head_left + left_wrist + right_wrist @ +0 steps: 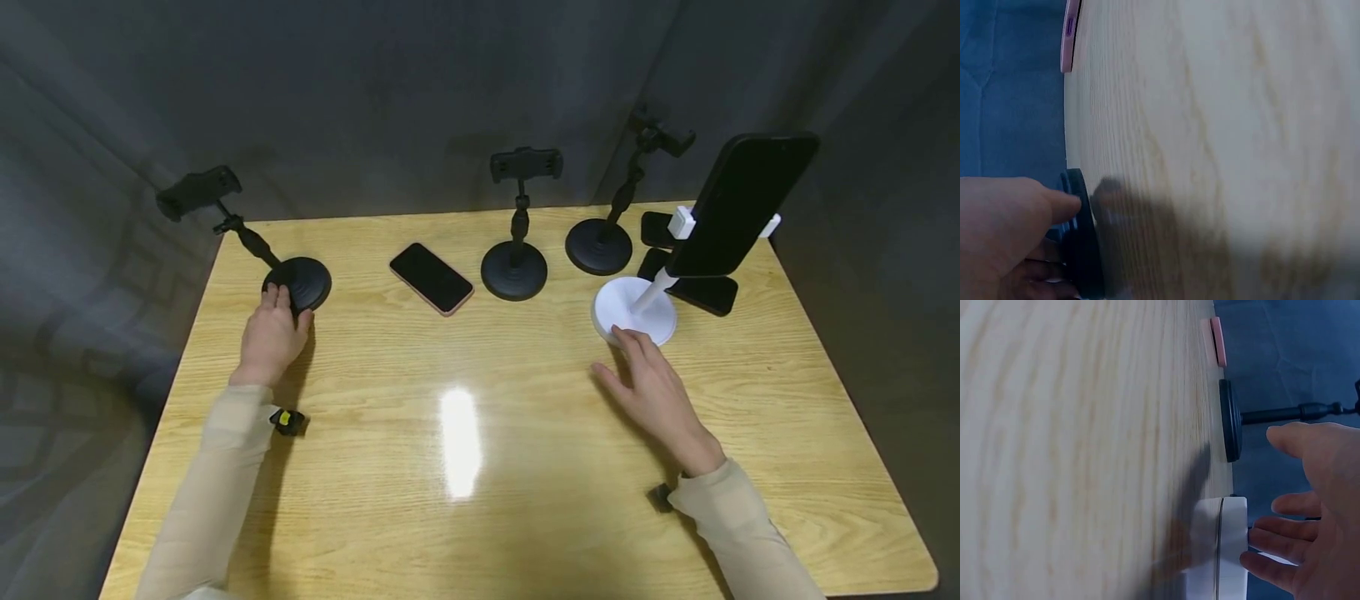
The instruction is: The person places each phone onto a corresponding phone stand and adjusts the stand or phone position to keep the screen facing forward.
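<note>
At the far left, my left hand [272,337] holds the near edge of a black phone stand's round base [306,282]. Its thumb [1063,206] lies against the rim in the left wrist view, the fingers bent against the disc farther along. On the right, my right hand [656,400] lies beside a white phone stand [621,307], fingers loosely extended. Its fingertips [1252,557] are at the white base's edge; whether they touch is hard to tell. A black phone [742,208] sits tilted in the white stand's clamp.
A pink-edged phone [431,279] lies flat near the middle. Behind it to the right stand two more black phone stands [514,271] [598,246]. Dark phones [705,293] lie partly hidden behind the white stand. Grey curtains [375,100] border the wooden table [375,467].
</note>
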{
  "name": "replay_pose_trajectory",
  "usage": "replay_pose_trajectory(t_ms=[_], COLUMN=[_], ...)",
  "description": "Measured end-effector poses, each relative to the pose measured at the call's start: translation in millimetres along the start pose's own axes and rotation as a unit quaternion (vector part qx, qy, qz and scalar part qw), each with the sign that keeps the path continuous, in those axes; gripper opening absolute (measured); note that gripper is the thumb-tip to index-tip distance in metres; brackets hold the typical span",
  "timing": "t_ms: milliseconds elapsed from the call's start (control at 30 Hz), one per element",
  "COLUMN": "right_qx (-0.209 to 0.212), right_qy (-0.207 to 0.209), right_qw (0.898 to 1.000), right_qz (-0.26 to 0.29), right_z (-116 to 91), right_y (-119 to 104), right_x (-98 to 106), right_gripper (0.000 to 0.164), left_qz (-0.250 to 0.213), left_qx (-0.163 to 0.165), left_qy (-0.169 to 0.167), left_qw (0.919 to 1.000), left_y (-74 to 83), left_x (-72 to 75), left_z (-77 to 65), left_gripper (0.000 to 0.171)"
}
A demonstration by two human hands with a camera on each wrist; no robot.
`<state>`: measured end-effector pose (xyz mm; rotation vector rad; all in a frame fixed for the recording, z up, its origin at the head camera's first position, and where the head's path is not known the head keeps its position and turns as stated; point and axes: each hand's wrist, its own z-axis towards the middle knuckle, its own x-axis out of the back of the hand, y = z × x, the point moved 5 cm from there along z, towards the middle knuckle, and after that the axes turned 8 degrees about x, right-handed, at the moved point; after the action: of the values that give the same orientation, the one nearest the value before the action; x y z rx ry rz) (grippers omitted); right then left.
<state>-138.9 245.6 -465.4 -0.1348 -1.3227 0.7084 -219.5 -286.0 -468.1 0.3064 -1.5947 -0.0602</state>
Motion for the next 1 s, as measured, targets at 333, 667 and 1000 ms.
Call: replay_pose_trajectory(t_ms=[333, 667, 1000], right_qx=[0.023, 0.014, 0.028], right_qy=[-0.007, -0.034, -0.034], right_qw=[1.000, 0.999, 0.999], right_qz=[-0.001, 0.005, 0.003], right_z=[8.3, 12.0, 12.5], right_y=[-8.2, -12.9, -13.1], right_x=[-0.9, -5.2, -12.0], right_gripper=[0.062, 0.063, 0.062], left_qz=[0.037, 0.085, 0.099], left_qx=[-0.037, -0.073, -0.078], left_qy=[0.059, 0.096, 0.065], left_qw=[0.9969, 0.9891, 0.9899], left_y=[18.3, 44.6, 59.0], left_x=[-0.6, -4.7, -10.1], left_z=[-23.3, -57.4, -73.3], left_gripper=[0.053, 0.049, 0.051])
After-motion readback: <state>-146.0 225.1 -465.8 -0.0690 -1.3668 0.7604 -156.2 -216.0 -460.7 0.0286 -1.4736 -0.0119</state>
